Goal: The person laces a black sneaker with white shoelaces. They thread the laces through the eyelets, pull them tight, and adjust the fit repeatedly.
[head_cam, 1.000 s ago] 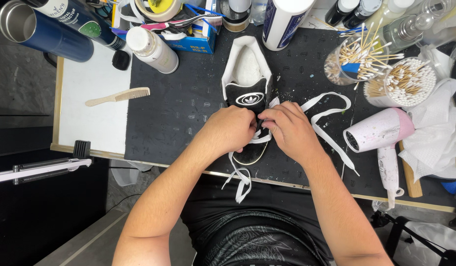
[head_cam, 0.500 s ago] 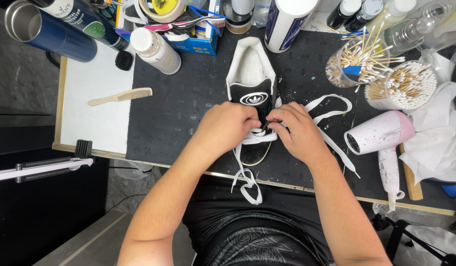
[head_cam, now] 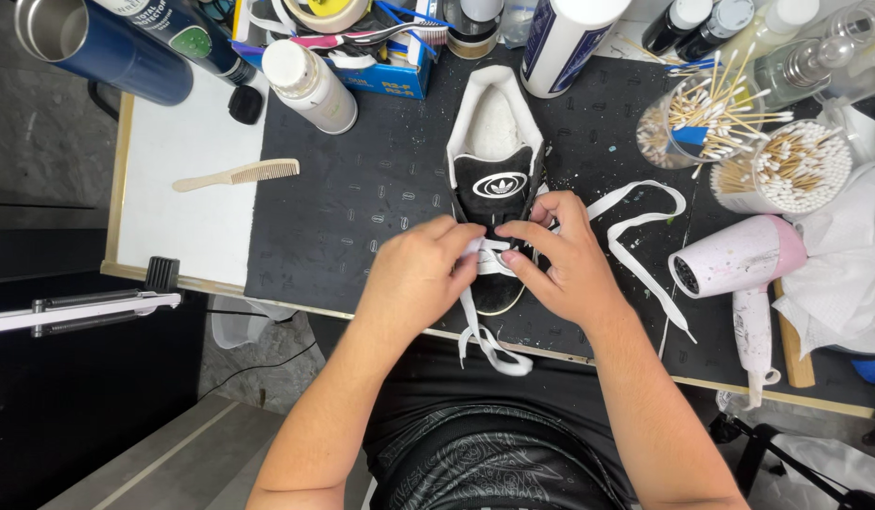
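1. The black shoe lies on the dark mat of the bench, long axis running straight away from the person, toe end nearest the body
2. The left hand has its grip pinched shut on the white lace at the eyelets, just left of the shoe's midline
3. The right hand meets it from the right, fingertips closed on the same lace over the tongue
4. Both hands sit equally near; loose lace trails right towards the pink hair dryer and down over the bench edge
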